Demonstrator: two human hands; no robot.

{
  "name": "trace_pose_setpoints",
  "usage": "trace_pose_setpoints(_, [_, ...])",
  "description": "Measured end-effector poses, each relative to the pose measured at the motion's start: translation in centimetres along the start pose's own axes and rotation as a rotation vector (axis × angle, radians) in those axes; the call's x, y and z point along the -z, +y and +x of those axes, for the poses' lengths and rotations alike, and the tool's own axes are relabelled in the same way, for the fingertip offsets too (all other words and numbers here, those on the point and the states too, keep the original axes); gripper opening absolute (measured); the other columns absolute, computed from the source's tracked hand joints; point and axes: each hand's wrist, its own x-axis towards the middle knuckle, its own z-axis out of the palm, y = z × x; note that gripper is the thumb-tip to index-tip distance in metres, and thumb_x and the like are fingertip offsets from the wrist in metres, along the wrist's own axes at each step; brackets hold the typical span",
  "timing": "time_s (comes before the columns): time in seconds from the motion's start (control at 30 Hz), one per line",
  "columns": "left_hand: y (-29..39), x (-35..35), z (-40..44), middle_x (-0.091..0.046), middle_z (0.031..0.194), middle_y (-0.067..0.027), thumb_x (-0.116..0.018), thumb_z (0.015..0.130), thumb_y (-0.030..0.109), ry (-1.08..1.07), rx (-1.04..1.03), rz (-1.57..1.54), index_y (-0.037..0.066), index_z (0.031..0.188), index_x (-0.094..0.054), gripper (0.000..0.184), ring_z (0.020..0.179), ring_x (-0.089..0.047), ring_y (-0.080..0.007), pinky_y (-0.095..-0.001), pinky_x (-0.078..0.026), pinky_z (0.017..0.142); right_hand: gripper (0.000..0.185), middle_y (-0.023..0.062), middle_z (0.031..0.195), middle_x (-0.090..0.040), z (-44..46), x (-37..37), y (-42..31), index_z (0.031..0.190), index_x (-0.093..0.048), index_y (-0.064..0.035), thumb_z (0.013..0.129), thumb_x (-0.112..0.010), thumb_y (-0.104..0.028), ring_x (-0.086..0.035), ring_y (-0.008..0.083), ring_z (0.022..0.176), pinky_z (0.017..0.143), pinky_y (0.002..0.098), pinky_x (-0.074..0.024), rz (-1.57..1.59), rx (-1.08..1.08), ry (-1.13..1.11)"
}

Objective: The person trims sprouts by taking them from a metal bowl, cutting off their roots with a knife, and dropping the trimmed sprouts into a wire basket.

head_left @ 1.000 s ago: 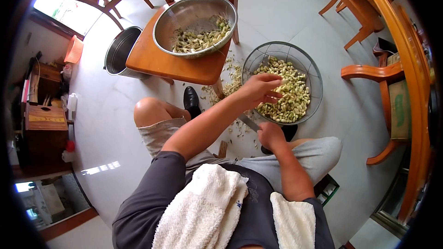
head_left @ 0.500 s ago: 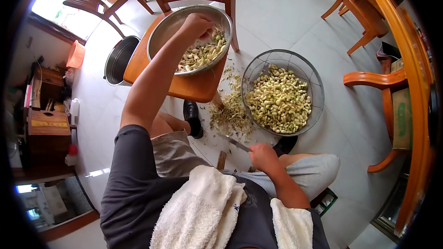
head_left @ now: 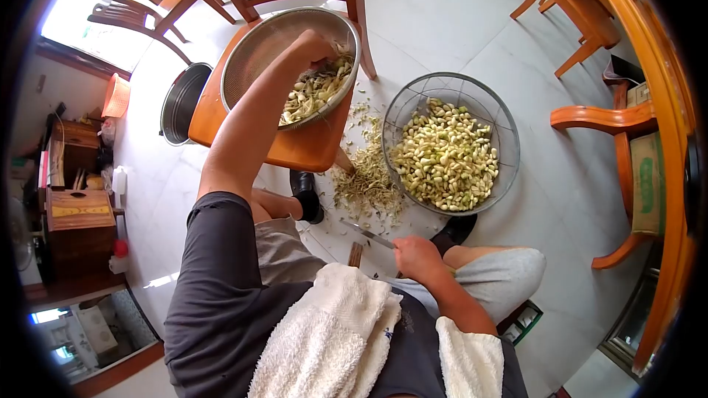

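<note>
Plainly, 1 knife [head_left: 369, 234], 1 colander [head_left: 249, 53]

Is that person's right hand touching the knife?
Touching: the head view shows the right hand closed around one end of the knife, which juts out from the fist.

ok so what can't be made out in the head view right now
Head view:
Left hand: whether its fingers hold anything; the back of the hand hides them.
Knife handle: hidden inside the closed right hand.
Wooden table: far side cut off by the dark right edge.
Carton print: too small to read.
</note>
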Motion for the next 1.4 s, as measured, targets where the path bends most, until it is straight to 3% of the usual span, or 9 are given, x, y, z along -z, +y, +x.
trace_pose_setpoints(0.17, [-0.1, 3.4, -3.2, -0.059, 0.07, -0.0071, -0.069, 0.073, 0.007, 0.15, -0.132, -0.205, -0.001, 0.087, -0.062, 0.018, 0.059, -0.058, -0.014, -0.0264, -0.046, 0.049, 0.019, 0.0198, 0.082, -0.062, 0.1, 0.3, -0.2, 0.083, -0.061, -0.0045, 0.081, -0.052, -0.02, -0.06, 0.0381, 0.08, 0.071, 0.0489, -0.0474, -0.011, -0.032, -0.015])
trace_pose_setpoints(0.3, [1.5, 6.6, -9.1, -0.061, 0.085, -0.0073, -0.066, 0.085, 0.016, 0.176, -0.241, -0.373, 0.0, 0.106, -0.059, 0.027, 0.07, -0.062, -0.0141, -0.0241, -0.052, 0.06, 0.019, 0.0198, 0.084, -0.062, -0.1, 1.0, -0.2, 0.081, -0.06, -0.0045, 0.081, -0.05, -0.021, -0.059, 0.0396, 0.08, 0.071, 0.0496, -0.0461, 0.041, -0.06, 0.122])
trace_pose_setpoints(0.43, [0.7, 6.7, -15.4, -0.061, 0.087, -0.0111, -0.062, 0.087, 0.011, 0.019, -0.296, -0.674, -0.007, 0.11, -0.055, 0.03, 0.073, -0.065, -0.0172, -0.0237, -0.054, 0.058, 0.017, 0.0202, 0.081, -0.061, -0.7, 2.5, -0.8, 0.078, -0.058, -0.0036, 0.081, -0.053, -0.019, -0.057, 0.041, 0.078, 0.069, 0.0489, -0.0453, 0.096, -0.022, 0.347])
trace_pose_setpoints(0.47, [-0.4, 6.3, -16.4, -0.061, 0.095, -0.0148, -0.06, 0.087, 0.009, -0.081, -0.322, -0.711, -0.006, 0.11, -0.054, 0.029, 0.081, -0.065, -0.0216, -0.0254, -0.054, 0.066, 0.017, 0.0204, 0.08, -0.061, -0.8, 2.7, -0.7, 0.077, -0.057, -0.0032, 0.081, -0.054, -0.019, -0.057, 0.0413, 0.078, 0.068, 0.0487, -0.0451, 0.119, -0.015, 0.41])
trace_pose_setpoints(0.63, [-2.7, -1.2, -24.3, -0.063, 0.097, -0.0181, -0.059, 0.086, 0.003, -0.308, -0.202, -1.034, -0.005, 0.105, -0.055, 0.021, 0.084, -0.066, -0.025, -0.0282, -0.055, 0.068, 0.015, 0.0144, 0.074, -0.059, -2.0, 4.7, -2.8, 0.095, -0.064, -0.0016, 0.081, -0.061, -0.007, -0.058, 0.0278, 0.065, 0.06, 0.0342, -0.0453, 0.389, 0.124, 0.665])
trace_pose_setpoints(0.83, [-5.7, -9.4, -28.1, -0.064, 0.091, -0.0128, -0.059, 0.086, 0.004, -0.305, -0.073, -1.127, -0.004, 0.1, -0.058, 0.016, 0.077, -0.064, -0.0191, -0.0265, -0.053, 0.062, 0.02, 0.0107, 0.082, -0.061, -2.5, 4.6, -4.6, 0.102, -0.064, 0.0002, 0.082, -0.06, 0.001, -0.058, 0.0187, 0.064, 0.058, 0.0268, -0.0456, 0.376, 0.423, 0.855])
trace_pose_setpoints(0.93, [-6.5, -10.8, -28.9, -0.064, 0.089, -0.0124, -0.058, 0.086, 0.003, -0.295, -0.008, -1.133, -0.004, 0.099, -0.058, 0.014, 0.074, -0.064, -0.0182, -0.0264, -0.052, 0.06, 0.02, 0.011, 0.083, -0.061, -2.6, 4.5, -5.4, 0.102, -0.064, -0.0005, 0.082, -0.06, 0.0, -0.058, 0.0192, 0.064, 0.058, 0.0278, -0.0463, 0.375, 0.4, 0.806])
trace_pose_setpoints(1.17, [-6.7, -11.5, -29.4, -0.065, 0.083, -0.0113, -0.06, 0.085, 0.003, -0.312, -0.014, -1.067, -0.006, 0.093, -0.06, 0.012, 0.069, -0.065, -0.0179, -0.0276, -0.053, 0.058, 0.031, 0.011, 0.085, -0.059, -2.1, 3.9, -5.0, 0.102, -0.064, -0.0029, 0.072, -0.063, 0.002, -0.059, 0.0278, 0.071, 0.062, 0.0343, -0.048, 0.119, 0.439, 0.813])
trace_pose_setpoints(1.4, [-6.9, -12.3, -29.3, -0.065, 0.081, -0.0146, -0.055, 0.083, -0.004, -0.254, -0.013, -1.105, -0.009, 0.09, -0.059, 0.01, 0.066, -0.064, -0.0185, -0.0284, -0.054, 0.056, 0.032, 0.0101, 0.085, -0.057, -1.9, 3.6, -5.2, 0.103, -0.064, -0.002, 0.071, -0.064, 0.002, -0.058, 0.0272, 0.071, 0.062, 0.0354, -0.0475, -0.034, 0.448, 0.859])
